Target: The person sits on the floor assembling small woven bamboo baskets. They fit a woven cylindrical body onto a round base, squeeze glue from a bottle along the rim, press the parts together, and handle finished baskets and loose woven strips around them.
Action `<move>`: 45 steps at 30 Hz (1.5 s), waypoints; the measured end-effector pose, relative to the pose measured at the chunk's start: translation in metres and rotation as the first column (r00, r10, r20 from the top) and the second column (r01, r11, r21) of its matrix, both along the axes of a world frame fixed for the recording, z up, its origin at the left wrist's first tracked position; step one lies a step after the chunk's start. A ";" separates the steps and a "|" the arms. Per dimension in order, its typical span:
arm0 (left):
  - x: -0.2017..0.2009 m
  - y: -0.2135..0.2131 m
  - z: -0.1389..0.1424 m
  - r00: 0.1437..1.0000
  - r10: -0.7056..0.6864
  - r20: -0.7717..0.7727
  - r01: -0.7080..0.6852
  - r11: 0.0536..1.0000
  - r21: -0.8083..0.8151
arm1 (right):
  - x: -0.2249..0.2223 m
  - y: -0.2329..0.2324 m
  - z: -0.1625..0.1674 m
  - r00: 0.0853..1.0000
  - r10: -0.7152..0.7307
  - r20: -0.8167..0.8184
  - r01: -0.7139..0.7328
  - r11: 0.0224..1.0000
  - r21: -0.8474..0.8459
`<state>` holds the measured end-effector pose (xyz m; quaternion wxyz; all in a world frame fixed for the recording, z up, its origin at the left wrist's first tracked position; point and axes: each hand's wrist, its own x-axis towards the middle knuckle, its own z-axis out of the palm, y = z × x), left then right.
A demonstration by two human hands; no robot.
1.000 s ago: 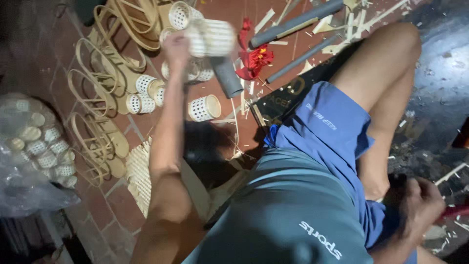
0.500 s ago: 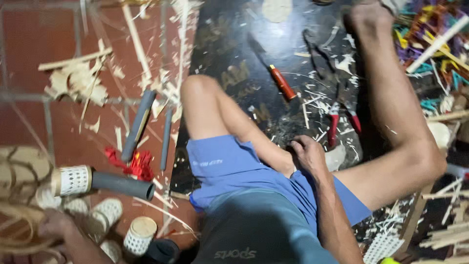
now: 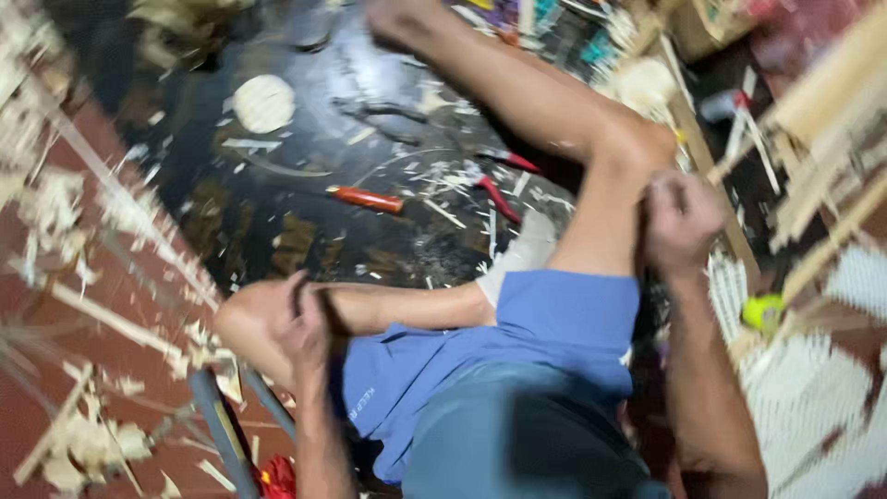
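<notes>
Neither hand holds a tool. Left hand (image 3: pixel 303 319) rests on the bent left knee, fingers curled loosely against the skin, nothing gripped. Right hand (image 3: pixel 679 222) sits just beside the raised right knee, fingers curled shut; whether anything is inside cannot be told through the blur.

Nearest tools lie untouched on the dark mat (image 3: pixel 277 185): 1 orange-handled tool (image 3: pixel 365 198) at 12 o'clock from the left hand, well apart from it; red-handled pliers (image 3: pixel 499 199) at 9 o'clock from the right hand, near the shin. 1 pale round disc (image 3: pixel 263 103) lies farther out at 12 o'clock.

Progress, as a judgement: cutting has clearly been done, since shavings and splinters litter the mat; with both hands off the tools, no piece is being worked at this instant.

Surface: dark mat on red tiled floor (image 3: pixel 55 370), strewn with pale strips. Woven white panels (image 3: pixel 813 397) at 4 o'clock, wooden slats (image 3: pixel 832 83) at 2 o'clock, grey rods (image 3: pixel 217 430) at 7 o'clock. Frame motion-blurred.
</notes>
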<state>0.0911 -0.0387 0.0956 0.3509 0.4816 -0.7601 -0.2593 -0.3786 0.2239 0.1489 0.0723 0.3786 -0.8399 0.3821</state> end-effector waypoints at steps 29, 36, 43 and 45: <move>-0.067 0.080 -0.040 0.796 -0.388 0.465 0.299 0.919 0.256 | 0.131 0.527 -0.063 0.216 -0.972 0.094 0.812 0.232 0.535; -0.066 0.102 -0.038 0.760 -0.377 0.530 0.290 0.926 0.243 | 0.097 0.523 -0.096 0.245 -0.800 -0.548 0.867 -0.073 0.494; -0.044 0.103 -0.036 0.747 -0.340 0.572 0.317 0.937 0.144 | 0.100 0.523 -0.094 0.104 -0.968 0.228 0.920 0.181 0.348; -0.039 0.098 -0.039 0.778 -0.358 0.516 0.306 0.934 0.186 | 0.101 0.523 -0.095 0.127 -0.953 0.273 0.939 0.204 0.277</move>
